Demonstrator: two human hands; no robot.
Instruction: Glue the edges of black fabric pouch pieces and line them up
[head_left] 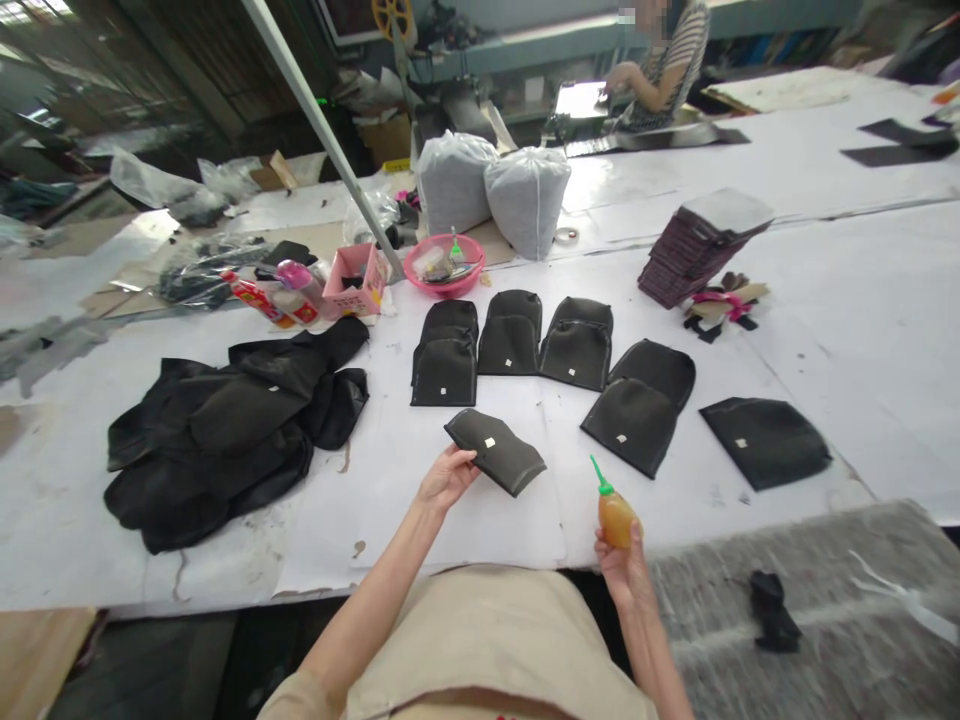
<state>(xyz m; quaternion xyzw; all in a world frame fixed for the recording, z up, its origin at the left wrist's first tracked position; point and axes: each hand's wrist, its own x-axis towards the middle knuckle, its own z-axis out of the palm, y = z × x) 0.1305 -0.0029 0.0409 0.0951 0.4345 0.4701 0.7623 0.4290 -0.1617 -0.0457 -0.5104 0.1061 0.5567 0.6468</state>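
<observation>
My left hand (448, 478) pinches the left end of a black leather-like piece (504, 452) with a small white tag, held above the white table. In my right hand (622, 560) is a squeeze bottle (619, 518) of amber liquid, its green nozzle pointing up and slightly left. Beyond my hands several flat black pieces (511, 335) lie in a curved row, each with a small white mark. The rightmost black piece (766, 442) lies apart from the others, to the right of the bottle.
A heap of black pieces (217, 430) covers the table's left part. Behind stand a pink box (352, 282), a pink basin (445, 290), two white sacks (529, 195) and a dark red stack (694, 245). Another person (660, 75) works at the far side.
</observation>
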